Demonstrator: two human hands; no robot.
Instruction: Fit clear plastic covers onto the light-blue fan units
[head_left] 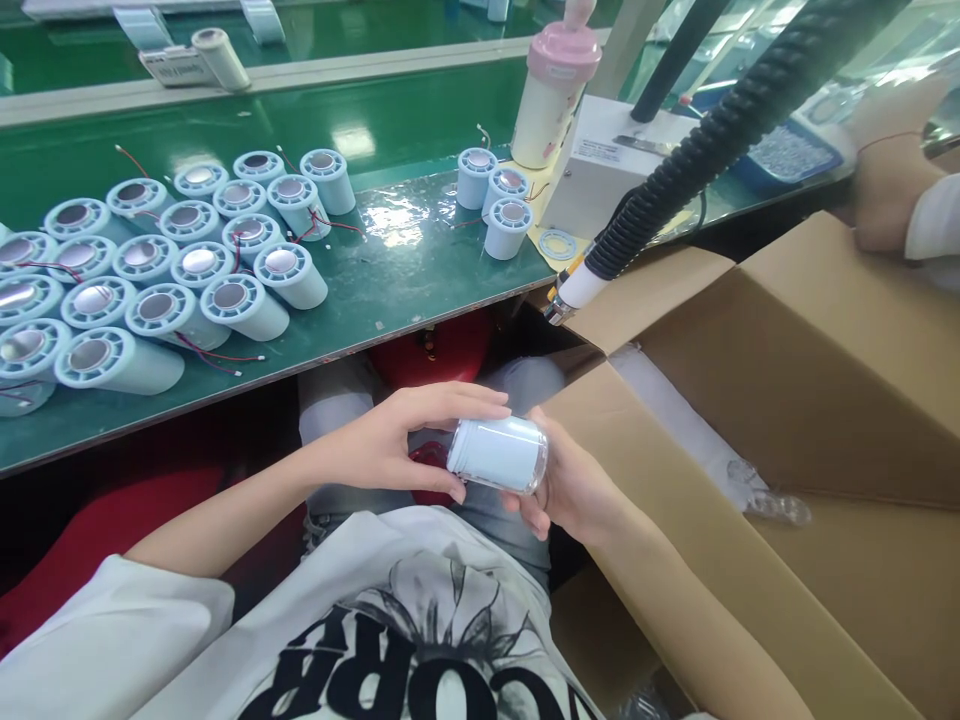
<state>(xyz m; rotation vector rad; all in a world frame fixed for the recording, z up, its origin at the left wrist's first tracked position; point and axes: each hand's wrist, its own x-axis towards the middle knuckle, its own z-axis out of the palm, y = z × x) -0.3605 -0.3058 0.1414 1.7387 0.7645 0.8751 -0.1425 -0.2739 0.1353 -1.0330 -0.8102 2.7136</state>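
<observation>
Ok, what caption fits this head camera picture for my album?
Both hands hold a pale cylinder beside an open box.

The bench top [405,270] in front of you is deep green. On it, left of the pink-lidded cream bottle [551,95], lie pale blue cylinders [161,270] with silvery centres and thin red wires. The cylinder [497,455] you hold is pale blue too. Right of the bottle, the hose [720,130] is black and the carton [810,400] plain brown. Your shirt [390,640] is white with black lettering.
</observation>
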